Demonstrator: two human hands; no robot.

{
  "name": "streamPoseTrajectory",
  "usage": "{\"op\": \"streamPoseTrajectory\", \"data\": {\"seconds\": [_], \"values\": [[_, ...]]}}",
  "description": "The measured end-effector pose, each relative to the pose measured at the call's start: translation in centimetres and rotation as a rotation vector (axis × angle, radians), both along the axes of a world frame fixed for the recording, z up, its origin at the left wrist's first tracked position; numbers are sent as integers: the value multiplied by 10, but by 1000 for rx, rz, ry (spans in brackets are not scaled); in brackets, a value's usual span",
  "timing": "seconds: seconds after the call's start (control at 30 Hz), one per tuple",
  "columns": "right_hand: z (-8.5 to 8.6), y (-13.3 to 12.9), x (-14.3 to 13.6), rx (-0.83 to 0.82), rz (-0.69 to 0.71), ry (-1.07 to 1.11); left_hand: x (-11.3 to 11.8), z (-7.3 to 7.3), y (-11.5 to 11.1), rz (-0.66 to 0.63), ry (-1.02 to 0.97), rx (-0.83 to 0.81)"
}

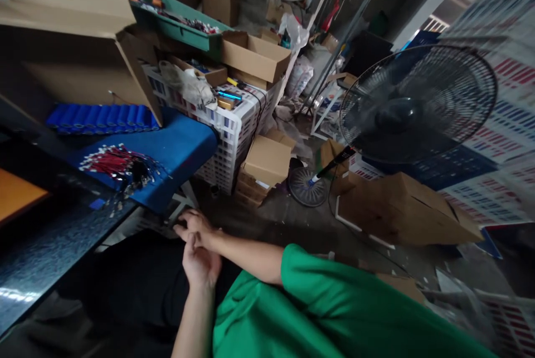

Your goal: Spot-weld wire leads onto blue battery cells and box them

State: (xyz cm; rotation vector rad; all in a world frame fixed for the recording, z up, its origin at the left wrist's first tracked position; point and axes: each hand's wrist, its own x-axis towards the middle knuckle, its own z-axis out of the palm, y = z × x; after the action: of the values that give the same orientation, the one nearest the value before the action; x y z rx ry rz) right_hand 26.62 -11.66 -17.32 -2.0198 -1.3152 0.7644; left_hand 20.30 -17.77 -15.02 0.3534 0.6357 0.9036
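My two hands meet over my lap, close to the edge of the dark workbench [62, 257]. My right hand [197, 228] has its fingers loosely apart, and I see nothing in it. Against its wrist rests my left hand [203, 266], thumb up; its other fingers are hidden. Beyond the hands, a bundle of red and black wires with white connectors [115, 163] lies on a blue mat [184, 143]. Behind the bundle, a row of blue cylindrical packs [102, 117] sits at the mouth of an open cardboard box [79, 9].
A white plastic crate [228, 124] beside the bench carries an open carton [257, 57] and a green tray [179, 32]. To the right stands a pedestal fan [413, 107], with a large cardboard box [401, 207] near its base. Stacked crates [497, 90] line the right side.
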Motion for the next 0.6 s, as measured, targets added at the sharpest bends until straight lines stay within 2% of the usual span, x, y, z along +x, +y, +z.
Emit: {"op": "streamPoseTrajectory", "data": {"seconds": [0.27,0.47,0.6], "values": [[-3,3,4,-77,17,76,0,-7,0,-21,22,-90],[-6,2,7,-71,-11,61,1,-9,-3,-36,-14,-43],[-2,0,9,-102,-62,105,2,-8,-4,-73,-24,-27]]}}
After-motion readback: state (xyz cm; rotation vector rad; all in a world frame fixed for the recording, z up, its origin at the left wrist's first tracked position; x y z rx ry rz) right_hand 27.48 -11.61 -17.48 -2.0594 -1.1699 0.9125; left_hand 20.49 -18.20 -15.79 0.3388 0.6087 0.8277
